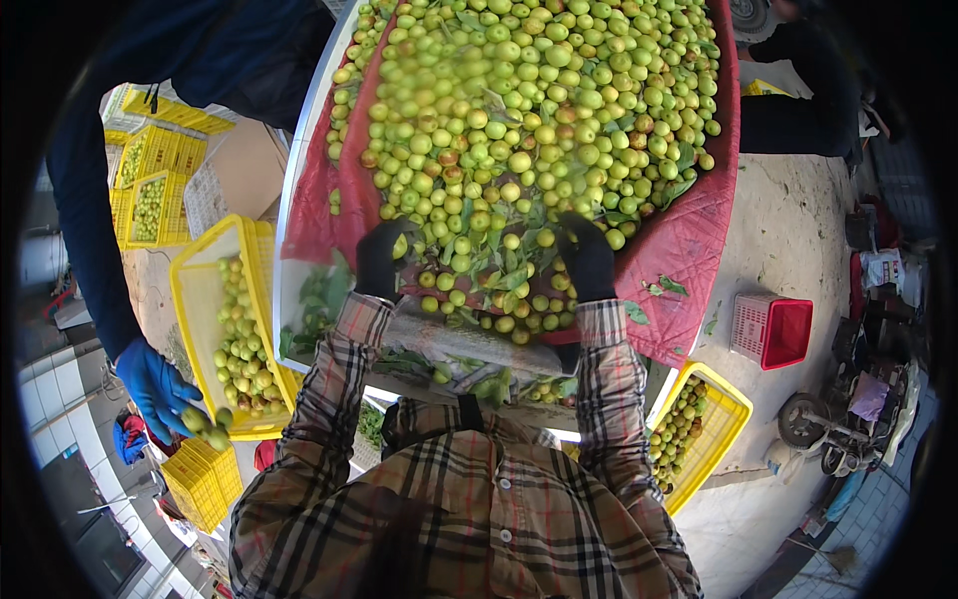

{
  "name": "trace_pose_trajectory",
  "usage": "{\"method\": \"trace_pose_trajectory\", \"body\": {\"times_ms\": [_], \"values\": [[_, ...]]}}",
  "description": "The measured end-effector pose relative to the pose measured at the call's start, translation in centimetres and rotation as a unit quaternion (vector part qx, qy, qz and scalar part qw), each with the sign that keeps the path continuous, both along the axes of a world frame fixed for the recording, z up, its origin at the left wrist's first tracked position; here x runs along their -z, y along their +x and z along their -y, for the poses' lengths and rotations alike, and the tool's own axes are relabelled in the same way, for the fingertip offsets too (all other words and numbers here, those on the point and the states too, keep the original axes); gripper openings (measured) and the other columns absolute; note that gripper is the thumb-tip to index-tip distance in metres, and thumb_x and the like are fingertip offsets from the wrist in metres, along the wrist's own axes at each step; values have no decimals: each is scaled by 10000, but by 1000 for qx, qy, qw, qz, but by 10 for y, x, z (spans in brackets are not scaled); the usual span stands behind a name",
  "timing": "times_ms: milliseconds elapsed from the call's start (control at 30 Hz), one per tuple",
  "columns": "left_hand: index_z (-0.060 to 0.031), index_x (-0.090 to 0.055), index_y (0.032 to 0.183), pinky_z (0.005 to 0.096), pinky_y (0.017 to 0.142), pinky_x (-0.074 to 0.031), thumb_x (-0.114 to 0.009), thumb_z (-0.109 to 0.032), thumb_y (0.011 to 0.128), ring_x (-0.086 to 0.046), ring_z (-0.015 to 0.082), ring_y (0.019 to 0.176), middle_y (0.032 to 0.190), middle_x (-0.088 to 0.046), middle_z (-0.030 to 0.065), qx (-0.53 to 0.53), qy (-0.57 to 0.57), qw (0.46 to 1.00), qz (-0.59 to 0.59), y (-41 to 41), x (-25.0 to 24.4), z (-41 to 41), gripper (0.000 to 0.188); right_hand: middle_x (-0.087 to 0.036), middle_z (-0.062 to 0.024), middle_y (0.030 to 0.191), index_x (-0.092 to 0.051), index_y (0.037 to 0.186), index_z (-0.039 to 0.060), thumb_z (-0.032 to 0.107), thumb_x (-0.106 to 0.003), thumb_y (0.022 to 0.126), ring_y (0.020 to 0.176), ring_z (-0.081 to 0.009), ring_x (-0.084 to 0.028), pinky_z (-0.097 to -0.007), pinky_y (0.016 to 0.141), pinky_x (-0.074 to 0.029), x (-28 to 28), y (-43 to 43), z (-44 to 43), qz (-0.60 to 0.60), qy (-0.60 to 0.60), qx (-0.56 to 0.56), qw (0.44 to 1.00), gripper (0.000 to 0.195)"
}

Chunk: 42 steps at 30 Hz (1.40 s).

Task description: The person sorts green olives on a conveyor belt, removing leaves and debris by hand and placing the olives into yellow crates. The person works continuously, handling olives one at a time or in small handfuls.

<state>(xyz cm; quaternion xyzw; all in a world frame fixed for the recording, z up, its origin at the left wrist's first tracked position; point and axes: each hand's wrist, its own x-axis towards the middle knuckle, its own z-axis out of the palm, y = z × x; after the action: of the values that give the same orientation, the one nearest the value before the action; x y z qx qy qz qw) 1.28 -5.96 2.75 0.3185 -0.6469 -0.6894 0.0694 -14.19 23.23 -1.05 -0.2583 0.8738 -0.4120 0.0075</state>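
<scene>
Green jujubes (pixel 539 112), some with brown patches, lie heaped on a red quilted cloth (pixel 673 254) that lines a large sloping bed before me. Both my hands wear black gloves and work at the heap's lower edge. My left hand (pixel 380 258) has its fingers curled around a yellow-green jujube (pixel 400 245). Over on the right, my right hand (pixel 587 258) is bent in against the fruit; its fingertips are partly hidden. Between the hands are loose jujubes and green leaves (pixel 513 279). A grey padded roll (pixel 479 348) crosses the bed's near edge, below my wrists.
At left, a person's blue-gloved hand (pixel 153 385) holds several jujubes over a yellow crate (pixel 179 299) part-filled with fruit. Another yellow crate (pixel 737 404) stands near my right elbow, with a red basket (pixel 771 333) beyond. A motorcycle (pixel 838 419) stands far right.
</scene>
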Motion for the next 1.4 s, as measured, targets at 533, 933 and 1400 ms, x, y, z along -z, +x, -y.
{"method": "trace_pose_trajectory", "body": {"times_ms": [533,933,1400], "values": [[-55,-600,1137,439,856,-493,-661,-399,809,-637,318,976,1015,-668,171,398,-468,758,218,-175,31,-1,479,-658,-116,1099,-660,1067,113,276,-685,767,1175,-280,-536,-520,1069,-304,7,87,-6,47,119,-192,973,343],[-85,-525,1315,280,700,-493,-723,-238,830,-575,128,795,952,-613,58,244,-228,940,-76,-16,-18,-94,546,-586,-32,1062,-525,1283,55,46,-526,898,912,-113,-571,-234,745,-473,-41,80,-3,396,-301,53,866,385],[-12,-589,1166,391,885,-474,-735,-178,772,-602,316,1020,1038,-637,199,-172,-561,717,376,205,44,249,452,-622,-176,1170,-596,1170,-24,50,-578,886,1095,-293,-585,-371,983,-427,-49,150,-270,5,46,372,927,294]]}}
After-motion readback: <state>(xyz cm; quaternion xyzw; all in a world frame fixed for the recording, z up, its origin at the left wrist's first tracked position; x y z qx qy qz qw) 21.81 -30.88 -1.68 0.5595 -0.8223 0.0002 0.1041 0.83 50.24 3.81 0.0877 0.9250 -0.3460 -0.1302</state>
